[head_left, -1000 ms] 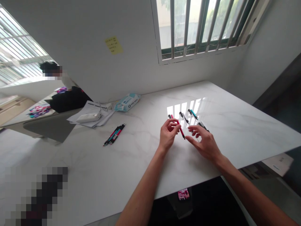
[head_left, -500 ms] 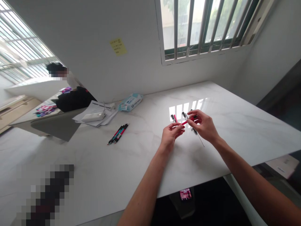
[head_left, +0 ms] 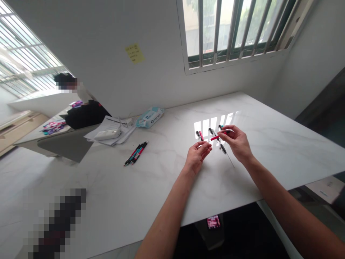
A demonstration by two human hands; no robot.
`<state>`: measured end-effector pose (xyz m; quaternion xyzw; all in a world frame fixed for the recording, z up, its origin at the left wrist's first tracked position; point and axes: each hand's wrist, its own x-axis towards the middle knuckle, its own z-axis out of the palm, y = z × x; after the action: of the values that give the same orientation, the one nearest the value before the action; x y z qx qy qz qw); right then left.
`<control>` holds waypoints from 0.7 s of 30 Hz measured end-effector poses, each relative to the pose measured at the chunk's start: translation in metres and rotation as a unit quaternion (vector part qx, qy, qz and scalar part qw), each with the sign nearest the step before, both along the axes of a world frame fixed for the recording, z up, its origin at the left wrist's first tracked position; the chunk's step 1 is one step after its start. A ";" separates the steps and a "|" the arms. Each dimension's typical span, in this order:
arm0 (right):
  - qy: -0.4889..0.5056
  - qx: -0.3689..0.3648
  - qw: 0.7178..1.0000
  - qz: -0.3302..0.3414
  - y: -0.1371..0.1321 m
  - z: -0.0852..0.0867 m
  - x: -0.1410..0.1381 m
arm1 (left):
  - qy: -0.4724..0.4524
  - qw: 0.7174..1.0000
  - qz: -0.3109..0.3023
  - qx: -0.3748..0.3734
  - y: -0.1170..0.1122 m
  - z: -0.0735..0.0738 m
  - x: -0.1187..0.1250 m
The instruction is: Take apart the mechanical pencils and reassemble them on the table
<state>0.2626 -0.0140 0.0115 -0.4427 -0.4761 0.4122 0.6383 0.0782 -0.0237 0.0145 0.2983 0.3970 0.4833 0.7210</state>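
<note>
My right hand [head_left: 237,142] pinches a red pen barrel [head_left: 215,138] with a dark end, its red end pointing left. My left hand [head_left: 198,154] is beside that red end, apart from it, with thumb and fingers curled together; whether anything small sits in them cannot be made out. Around the hands lie pen parts: a black clip piece [head_left: 197,133] next to a red barrel [head_left: 201,135], another black-and-clear piece [head_left: 211,131], and a teal-and-black piece [head_left: 221,126] partly behind my right hand. Below it rests a black pen piece [head_left: 222,148] with a thin refill [head_left: 230,160] extending from it.
Several pens [head_left: 136,153] in black, teal and red lie grouped on the white marbled table [head_left: 113,201]. Farther back are papers [head_left: 114,138] with a white device on top and a wipes pack [head_left: 150,117]. A person [head_left: 86,93] sits at another table, far left.
My right hand has shifted slightly right with the red barrel, whose end has come away from the fingers of my left hand. The left hand has barely moved.
</note>
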 end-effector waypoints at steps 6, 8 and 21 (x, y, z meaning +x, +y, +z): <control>-0.067 0.003 0.997 -0.041 -0.006 0.001 0.012 | 0.042 0.999 -0.016 0.028 -0.001 0.000 -0.003; -0.092 -0.002 0.993 -0.073 -0.011 0.001 0.016 | 0.065 0.996 -0.025 0.048 -0.001 -0.002 -0.003; -0.406 0.052 0.887 -0.214 -0.044 0.000 0.033 | 0.368 0.888 -0.055 0.272 -0.008 -0.007 0.006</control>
<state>0.2958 -0.0579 0.0113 -0.6283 -0.6085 0.0243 0.4841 0.0839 -0.0317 0.0073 0.6600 0.4698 0.3876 0.4398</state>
